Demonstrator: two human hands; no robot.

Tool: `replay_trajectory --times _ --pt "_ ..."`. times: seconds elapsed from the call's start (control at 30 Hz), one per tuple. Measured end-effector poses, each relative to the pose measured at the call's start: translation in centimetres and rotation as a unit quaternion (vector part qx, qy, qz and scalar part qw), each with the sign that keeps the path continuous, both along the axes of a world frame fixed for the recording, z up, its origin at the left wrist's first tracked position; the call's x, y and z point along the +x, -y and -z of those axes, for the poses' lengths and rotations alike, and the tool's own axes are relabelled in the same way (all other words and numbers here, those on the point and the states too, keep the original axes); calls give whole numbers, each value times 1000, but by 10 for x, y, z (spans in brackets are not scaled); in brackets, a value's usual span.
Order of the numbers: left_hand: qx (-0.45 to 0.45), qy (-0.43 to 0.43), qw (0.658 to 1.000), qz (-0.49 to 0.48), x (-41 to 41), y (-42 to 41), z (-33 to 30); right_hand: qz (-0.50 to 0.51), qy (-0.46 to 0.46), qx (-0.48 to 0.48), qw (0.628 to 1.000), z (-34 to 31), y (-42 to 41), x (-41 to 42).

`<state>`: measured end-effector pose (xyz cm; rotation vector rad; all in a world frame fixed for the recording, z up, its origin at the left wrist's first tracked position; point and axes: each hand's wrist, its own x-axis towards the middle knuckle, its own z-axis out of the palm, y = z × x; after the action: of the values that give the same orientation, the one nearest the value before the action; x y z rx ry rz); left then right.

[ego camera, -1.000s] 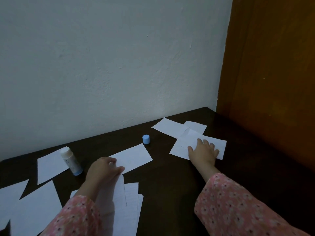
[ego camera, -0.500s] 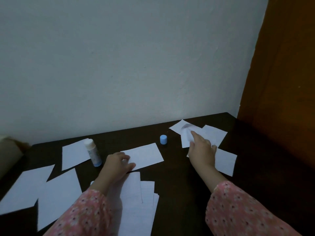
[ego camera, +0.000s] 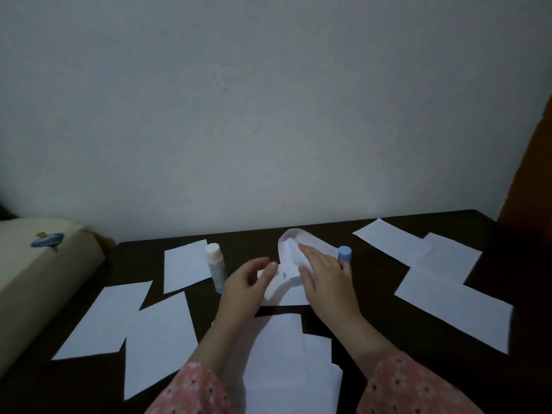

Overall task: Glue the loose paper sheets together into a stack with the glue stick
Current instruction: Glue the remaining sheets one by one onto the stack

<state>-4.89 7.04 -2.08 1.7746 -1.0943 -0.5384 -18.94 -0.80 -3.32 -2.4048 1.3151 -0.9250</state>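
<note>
My right hand (ego camera: 325, 279) holds a white paper sheet (ego camera: 291, 249) that curls upward at its far end, above another sheet (ego camera: 286, 295) lying on the dark table (ego camera: 373, 318). My left hand (ego camera: 248, 283) hovers just left of it with fingers loosely curled, its fingertips near the sheet's edge. The uncapped glue stick (ego camera: 215, 268) stands upright left of my left hand. Its blue cap (ego camera: 344, 253) sits behind my right hand. A stack of sheets (ego camera: 286, 369) lies near me between my arms.
Loose white sheets lie at left (ego camera: 104, 321), (ego camera: 159, 342), (ego camera: 185, 265) and at right (ego camera: 388, 239), (ego camera: 454, 312). A beige cushion (ego camera: 38, 270) lies against the table's left side. A white wall rises behind; a brown door (ego camera: 534, 174) stands at far right.
My right hand carried one sheet from the right pile toward the middle, and it now curls up. My left hand lifted off the stack. The camera swung left.
</note>
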Motion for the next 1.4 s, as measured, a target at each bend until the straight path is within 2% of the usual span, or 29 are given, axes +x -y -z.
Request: replay_trajectory --times 0.1,0.23,0.33,0.47,0.57,0.63,0.77,0.93,1.2,1.4 --pt "-39 -78 996 25 -6 4 -5 -47 27 -4 999 7 1 8" --pt "-50 -166 984 -31 -5 13 -3 -104 61 -25 992 17 7 9" --pt "-40 -198 979 -40 5 13 1 -79 109 -16 991 20 12 1" --pt "-40 -267 962 -37 13 12 2 -10 198 78 977 17 20 -14" --pt "-36 -275 960 -38 14 9 4 4 255 159 954 12 24 -26" --pt "-35 -235 970 -53 12 7 5 4 222 169 960 12 27 -33" --pt "-32 -88 993 -74 7 3 11 32 158 175 971 16 27 -32" --pt "-4 48 997 -66 13 3 26 38 91 139 985 13 24 -32" --pt "32 172 983 -55 16 8 36 45 0 149 988 14 24 -33" --pt "35 184 981 -56 17 9 36 50 -30 158 986 13 24 -33"
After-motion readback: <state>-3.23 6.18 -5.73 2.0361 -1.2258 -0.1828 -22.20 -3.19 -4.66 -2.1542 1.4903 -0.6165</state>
